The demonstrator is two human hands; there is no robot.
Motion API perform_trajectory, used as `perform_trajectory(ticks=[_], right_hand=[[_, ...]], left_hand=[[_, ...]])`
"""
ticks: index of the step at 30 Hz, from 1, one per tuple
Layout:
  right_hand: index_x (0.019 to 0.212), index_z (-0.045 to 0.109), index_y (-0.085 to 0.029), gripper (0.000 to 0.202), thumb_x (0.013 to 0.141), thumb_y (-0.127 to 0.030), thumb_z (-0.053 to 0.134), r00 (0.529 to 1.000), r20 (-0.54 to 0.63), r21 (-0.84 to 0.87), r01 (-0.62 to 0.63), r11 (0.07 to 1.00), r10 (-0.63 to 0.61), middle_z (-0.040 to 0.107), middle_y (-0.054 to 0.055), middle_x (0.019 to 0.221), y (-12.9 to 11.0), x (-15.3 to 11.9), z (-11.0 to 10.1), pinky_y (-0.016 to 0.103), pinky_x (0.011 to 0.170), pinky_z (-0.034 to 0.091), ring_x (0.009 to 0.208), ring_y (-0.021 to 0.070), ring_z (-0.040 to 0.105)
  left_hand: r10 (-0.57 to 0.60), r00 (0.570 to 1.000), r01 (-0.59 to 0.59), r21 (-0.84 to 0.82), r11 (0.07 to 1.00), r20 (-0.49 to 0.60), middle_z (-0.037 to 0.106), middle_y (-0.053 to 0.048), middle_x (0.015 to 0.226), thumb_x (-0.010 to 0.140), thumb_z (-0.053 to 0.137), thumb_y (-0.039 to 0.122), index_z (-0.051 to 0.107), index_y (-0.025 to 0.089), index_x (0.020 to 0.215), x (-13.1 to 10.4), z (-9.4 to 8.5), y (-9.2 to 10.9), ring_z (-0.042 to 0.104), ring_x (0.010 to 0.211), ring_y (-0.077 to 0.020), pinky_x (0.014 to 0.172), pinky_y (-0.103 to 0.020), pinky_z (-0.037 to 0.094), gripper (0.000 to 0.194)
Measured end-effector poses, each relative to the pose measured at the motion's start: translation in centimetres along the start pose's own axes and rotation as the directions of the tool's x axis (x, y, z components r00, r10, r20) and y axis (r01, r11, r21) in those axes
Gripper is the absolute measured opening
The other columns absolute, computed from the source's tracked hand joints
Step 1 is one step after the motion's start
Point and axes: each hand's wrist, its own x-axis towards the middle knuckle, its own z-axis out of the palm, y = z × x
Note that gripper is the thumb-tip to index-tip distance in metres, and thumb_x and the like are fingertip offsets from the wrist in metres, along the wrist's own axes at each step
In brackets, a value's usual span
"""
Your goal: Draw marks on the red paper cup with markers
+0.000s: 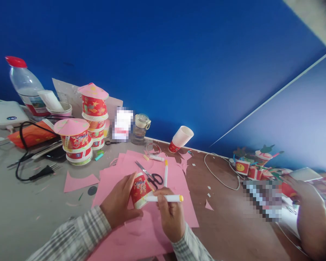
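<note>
My left hand (122, 199) is closed round a red paper cup (140, 186) with a printed pattern, which lies tilted above pink paper sheets (108, 192). In my right hand (170, 215) is a white marker (167, 198) with a yellow end, its other end touching the cup near the rim. Just beyond the cup lie scissors (149, 175) with dark handles. A second marker (166, 173) with a yellow end rests on the pink paper, and a white capped one (156, 158) lies farther back.
Towers of red cups with pink cone tops (72, 127) stand at left, near a black plug cable (40, 173) and a bottle (29, 90). Stacked cups (181, 139) lean by the blue wall. At right are another person's arm (312, 217) and a white cable (220, 185).
</note>
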Motion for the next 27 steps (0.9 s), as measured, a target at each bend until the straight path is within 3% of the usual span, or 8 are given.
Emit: perform_trajectory(ticks=[27], right_hand=[[0.075, 0.063, -0.019, 0.018, 0.079, -0.021, 0.045, 1.000, -0.001, 0.012, 0.014, 1.000, -0.014, 0.064, 0.002, 0.063, -0.35, 0.45, -0.08, 0.025, 0.047, 0.044, 0.045, 0.0150, 0.053]], left_hand=[[0.022, 1.000, -0.022, 0.012, 1.000, -0.014, 0.037, -0.008, 0.123, 0.040, 0.077, 0.054, -0.002, 0.029, 0.126, -0.01, 0.05, -0.05, 0.038, 0.108, -0.0295, 0.088, -0.048, 0.038, 0.119]])
